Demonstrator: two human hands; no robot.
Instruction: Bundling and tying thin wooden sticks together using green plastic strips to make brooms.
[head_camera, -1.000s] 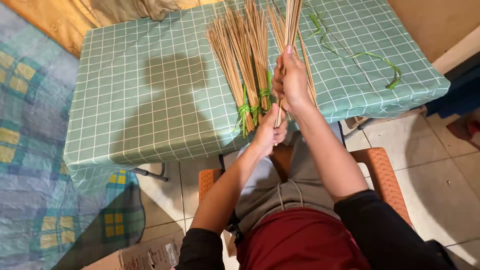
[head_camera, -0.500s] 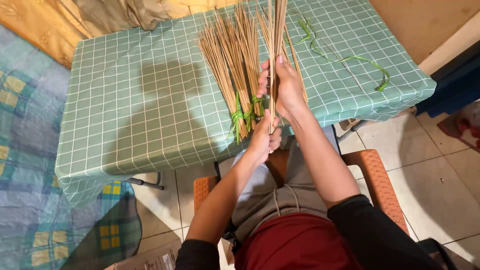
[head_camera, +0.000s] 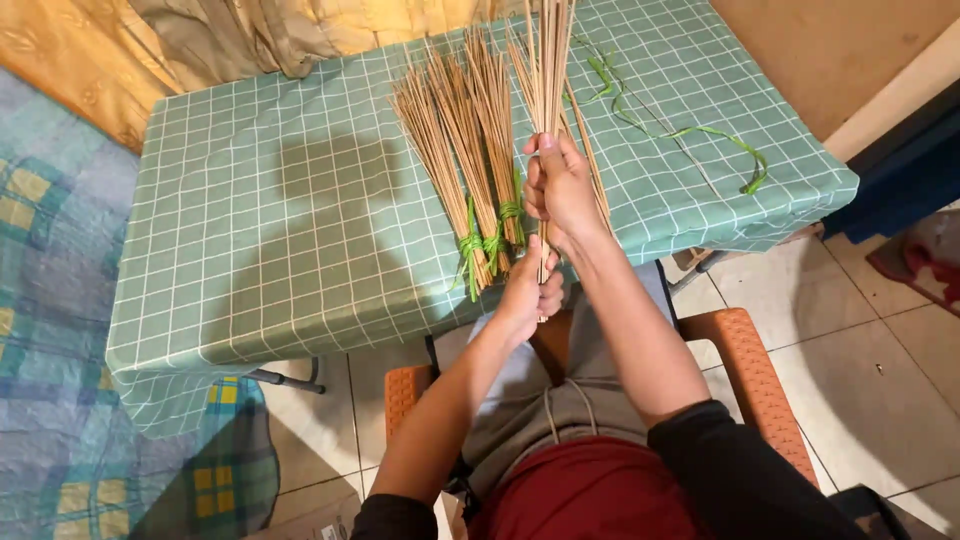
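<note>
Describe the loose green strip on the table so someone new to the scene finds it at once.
Start at the table with the green checked cloth. Tan stick bundles lie near its middle; look to their right, toward the far right corner. There the green strip lies alone in a long wavy curl, unlike the short green ties knotted around the bundles.

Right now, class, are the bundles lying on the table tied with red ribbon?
No, the stick bundles on the table are tied with green ribbon.

One package shows: a brown cardboard box (head_camera: 305, 522) on the floor, at the bottom edge of the view, below the near left corner of the table. Only its top part shows. There are no signs or screens.
</note>
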